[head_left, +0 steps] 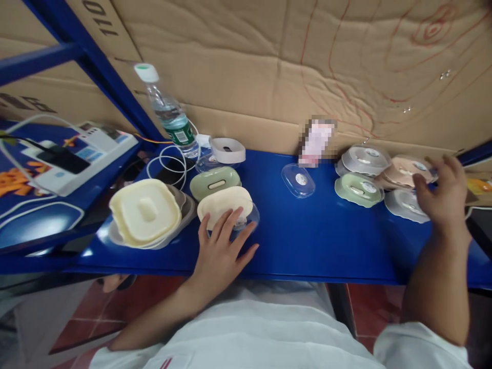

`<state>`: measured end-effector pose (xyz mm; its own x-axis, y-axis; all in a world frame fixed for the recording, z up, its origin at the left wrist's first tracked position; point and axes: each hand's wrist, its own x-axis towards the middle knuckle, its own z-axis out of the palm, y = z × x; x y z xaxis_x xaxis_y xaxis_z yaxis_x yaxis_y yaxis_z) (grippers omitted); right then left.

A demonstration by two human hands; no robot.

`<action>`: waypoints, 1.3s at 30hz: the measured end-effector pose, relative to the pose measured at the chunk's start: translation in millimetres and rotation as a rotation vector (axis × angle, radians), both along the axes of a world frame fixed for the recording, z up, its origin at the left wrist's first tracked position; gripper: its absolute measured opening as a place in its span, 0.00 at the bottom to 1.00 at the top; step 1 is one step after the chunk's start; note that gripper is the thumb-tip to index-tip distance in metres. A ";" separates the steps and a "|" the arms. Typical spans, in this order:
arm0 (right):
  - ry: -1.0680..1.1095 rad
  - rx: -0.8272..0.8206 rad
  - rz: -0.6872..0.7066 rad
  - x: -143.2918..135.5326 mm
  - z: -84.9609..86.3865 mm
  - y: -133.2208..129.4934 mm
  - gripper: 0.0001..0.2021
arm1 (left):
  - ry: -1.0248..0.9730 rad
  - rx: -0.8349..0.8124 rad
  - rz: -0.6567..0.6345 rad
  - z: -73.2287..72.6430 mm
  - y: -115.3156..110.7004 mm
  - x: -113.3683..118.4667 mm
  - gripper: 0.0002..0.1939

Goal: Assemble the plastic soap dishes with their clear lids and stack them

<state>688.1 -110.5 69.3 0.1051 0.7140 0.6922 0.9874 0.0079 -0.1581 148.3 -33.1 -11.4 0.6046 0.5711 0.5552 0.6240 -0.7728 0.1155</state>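
My left hand (221, 246) lies with fingers spread over a cream oval plastic box part (219, 201), its fingertips on the front edge. A clear plastic lid (253, 215) shows partly under that piece. Behind it stands a pale green oval piece (213, 182) with a slot. At the right, my right hand (444, 192) hovers at or touches a peach oval box (409, 168), thumb and fingers apart; contact is hard to make out. Close by are a clear-lidded green box (359, 189), a grey-white box (365, 159) and another whitish box (405, 205).
Stacked cream trays (146, 210) sit at the left, near a water bottle (172, 120) and white cable. A light grey oval ring-shaped piece (228, 151) stands behind. A loose clear lid (298, 180) lies mid-table before a pixelated pink item (317, 143). Cardboard (238, 66) backs the blue table (307, 241).
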 end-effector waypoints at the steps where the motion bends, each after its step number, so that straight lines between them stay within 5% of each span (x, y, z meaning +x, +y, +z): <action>1: 0.002 -0.019 0.016 -22.0 -2.7 7.1 0.25 | 0.030 -0.022 -0.012 0.5 -0.1 -2.8 0.19; 4: -0.028 -0.327 0.275 -103.4 -18.2 35.6 0.26 | 0.070 -0.060 -0.096 0.7 0.8 -10.4 0.18; 7: -0.198 -0.463 0.403 -177.6 -40.5 60.6 0.26 | 0.075 -0.081 -0.233 -1.5 2.9 -12.7 0.18; 10: -0.312 -0.456 0.493 -222.5 -59.6 63.1 0.25 | 0.060 -0.102 -0.336 -2.5 7.2 -14.1 0.19; 13: -0.357 -0.441 0.756 -243.1 -70.9 45.7 0.30 | 0.012 -0.101 -0.268 -0.8 14.8 -21.2 0.25; 16: -0.373 -0.474 0.935 -244.9 -75.0 30.4 0.36 | -0.022 -0.095 -0.056 -0.5 21.3 -30.0 0.29; 18: -0.338 -0.494 0.883 -235.3 -73.5 29.0 0.37 | 0.010 -0.096 0.021 -2.3 22.1 -31.7 0.27; 26: -0.063 -0.422 0.534 -179.8 -58.9 49.8 0.18 | 0.136 -0.117 -0.232 -7.2 11.2 -17.8 0.16; 32: 0.027 -0.434 0.230 -167.0 -76.1 65.4 0.24 | 0.106 -0.182 -0.469 -8.9 14.9 -19.4 0.14; 36: 0.048 -0.432 0.173 -163.0 -82.3 68.5 0.26 | 0.100 -0.207 -0.348 -12.8 18.2 -17.3 0.23; 39: -0.036 -0.410 0.299 -176.8 -77.4 59.4 0.27 | 0.123 -0.257 -0.275 -16.1 20.2 -16.1 0.34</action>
<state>511.4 -51.1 -8.1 -0.1641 0.9228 0.3485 0.9563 0.2355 -0.1733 132.2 -12.9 -27.5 0.8074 0.4892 0.3297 0.4186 -0.8689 0.2642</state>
